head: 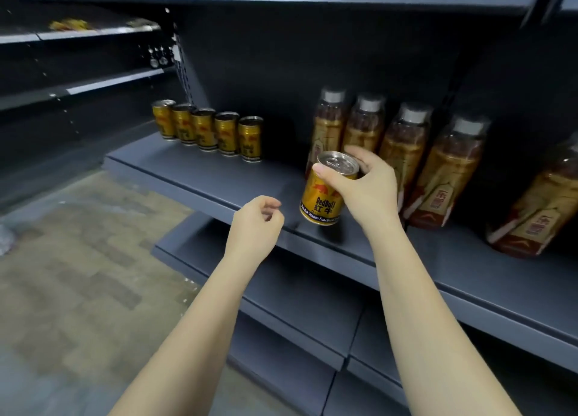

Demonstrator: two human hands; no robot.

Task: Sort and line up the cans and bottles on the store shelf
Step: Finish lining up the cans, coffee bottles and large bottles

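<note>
Head view, right hand: the right hand [366, 184] is gripping a gold can [325, 196] near its top, thumb on the near side, the other fingers [359, 153] wrapping behind the rim.
Head view, held can: it is tilting slightly, its base leaning left, just over the front part of the grey shelf [194, 168]; whether the base is touching the shelf, I cannot tell.
Head view, left hand: the left hand [256, 225] is hovering empty just left of the held can, fingers loosely curling, holding nothing.
Head view, can row: five gold cans [206, 131] are standing upright in a line at the back left of the same shelf, well apart from the held can.
Head view, bottles: brown bottles with grey caps [403, 146] are standing in a row at the back right, just behind the right hand; another one [538, 209] is sitting at the far right edge.
Head view, surroundings: a lower shelf [281, 303] is sitting below, a mottled floor [78, 259] at left.
</note>
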